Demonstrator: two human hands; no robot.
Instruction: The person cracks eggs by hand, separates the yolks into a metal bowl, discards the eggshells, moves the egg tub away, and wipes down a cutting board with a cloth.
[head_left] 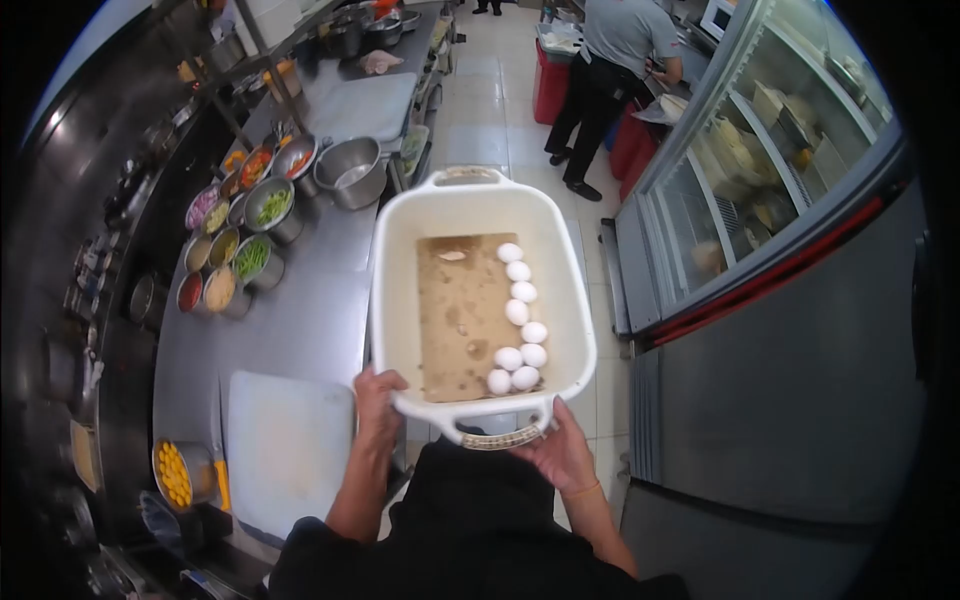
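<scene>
A deep white plastic tub [400, 290] hangs in front of me, held by both hands. My left hand [380, 400] grips its near left corner, fingers bent over the rim. My right hand [562, 455] holds the near right side beside the handle [500, 438], some of its fingers hidden beneath. Inside, several white eggs [517, 312] lie in a line along the right side and bunch at the near right corner. A stained brown sheet [460, 330] covers part of the tub's bottom.
Left, a steel counter [310, 320] bears a cutting board [290, 450], an orange-handled knife [222, 485], a pot of yolks [175, 475] and bowls of chopped vegetables [272, 207]. Right stands a glass-door fridge [750, 170]. Another person [620, 60] stands ahead by red bins [550, 85].
</scene>
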